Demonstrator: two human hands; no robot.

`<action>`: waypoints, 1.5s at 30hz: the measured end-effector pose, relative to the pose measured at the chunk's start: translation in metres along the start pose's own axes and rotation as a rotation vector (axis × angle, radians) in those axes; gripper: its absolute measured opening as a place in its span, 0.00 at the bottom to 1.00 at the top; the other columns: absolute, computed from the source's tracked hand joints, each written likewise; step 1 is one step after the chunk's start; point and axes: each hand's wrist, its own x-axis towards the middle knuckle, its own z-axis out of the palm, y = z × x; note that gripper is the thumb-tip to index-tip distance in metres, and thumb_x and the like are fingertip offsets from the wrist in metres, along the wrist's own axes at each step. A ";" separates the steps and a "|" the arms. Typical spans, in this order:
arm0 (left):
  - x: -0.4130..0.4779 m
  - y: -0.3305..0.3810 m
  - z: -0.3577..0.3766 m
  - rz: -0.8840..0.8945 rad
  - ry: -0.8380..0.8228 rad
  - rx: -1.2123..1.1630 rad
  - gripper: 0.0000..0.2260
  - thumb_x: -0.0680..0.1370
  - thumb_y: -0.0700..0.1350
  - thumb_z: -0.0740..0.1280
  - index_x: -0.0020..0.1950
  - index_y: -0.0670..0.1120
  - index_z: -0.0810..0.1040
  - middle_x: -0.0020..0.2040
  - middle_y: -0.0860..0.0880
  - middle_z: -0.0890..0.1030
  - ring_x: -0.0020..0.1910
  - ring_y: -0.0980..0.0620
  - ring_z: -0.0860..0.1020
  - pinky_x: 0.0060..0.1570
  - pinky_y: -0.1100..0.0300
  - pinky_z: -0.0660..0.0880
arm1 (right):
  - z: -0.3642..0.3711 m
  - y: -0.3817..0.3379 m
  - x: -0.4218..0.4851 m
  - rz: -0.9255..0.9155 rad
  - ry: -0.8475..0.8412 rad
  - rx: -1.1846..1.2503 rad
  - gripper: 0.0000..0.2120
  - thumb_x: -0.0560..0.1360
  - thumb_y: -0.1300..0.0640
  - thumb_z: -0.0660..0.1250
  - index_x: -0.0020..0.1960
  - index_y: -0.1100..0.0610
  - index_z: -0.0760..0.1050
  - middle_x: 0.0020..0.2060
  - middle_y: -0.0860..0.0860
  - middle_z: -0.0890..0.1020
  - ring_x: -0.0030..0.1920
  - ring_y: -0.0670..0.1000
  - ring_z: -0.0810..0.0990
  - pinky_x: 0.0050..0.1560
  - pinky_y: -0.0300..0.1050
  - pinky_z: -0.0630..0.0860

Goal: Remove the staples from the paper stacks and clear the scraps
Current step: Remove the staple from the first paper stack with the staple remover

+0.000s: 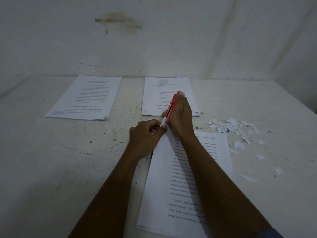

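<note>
Nearest white printed paper stack (159, 186): flat, far-left corner lifted. Red plastic staple remover (171, 105): tilted, at that corner. Second white stack (164, 93): beyond it. Third white stack (85, 98): beyond-left. Torn white paper scraps (221, 129): scattered to its right.

two paper stacks (84, 97) (167, 95) side by side at the back, third stack (185, 194) up front, scraps (240, 133) off right
</note>
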 end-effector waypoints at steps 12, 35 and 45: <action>0.003 -0.006 0.003 0.032 0.007 0.020 0.17 0.72 0.69 0.61 0.46 0.58 0.79 0.46 0.58 0.84 0.44 0.54 0.82 0.59 0.40 0.75 | 0.003 0.005 0.004 0.029 -0.011 -0.143 0.30 0.79 0.32 0.45 0.52 0.55 0.72 0.39 0.47 0.80 0.40 0.46 0.80 0.58 0.49 0.77; -0.002 -0.004 -0.003 0.052 0.013 -0.016 0.20 0.72 0.68 0.63 0.49 0.55 0.82 0.45 0.59 0.84 0.47 0.56 0.81 0.62 0.39 0.72 | -0.028 -0.027 0.007 -0.074 -0.174 -0.342 0.27 0.82 0.37 0.46 0.67 0.53 0.69 0.58 0.52 0.79 0.57 0.54 0.78 0.66 0.59 0.72; -0.012 -0.003 -0.006 0.088 0.048 0.007 0.21 0.75 0.66 0.60 0.53 0.53 0.81 0.44 0.56 0.85 0.44 0.56 0.83 0.53 0.47 0.80 | -0.056 -0.017 0.009 -0.160 -0.355 -1.158 0.24 0.79 0.37 0.58 0.74 0.38 0.63 0.70 0.52 0.68 0.70 0.59 0.64 0.67 0.60 0.57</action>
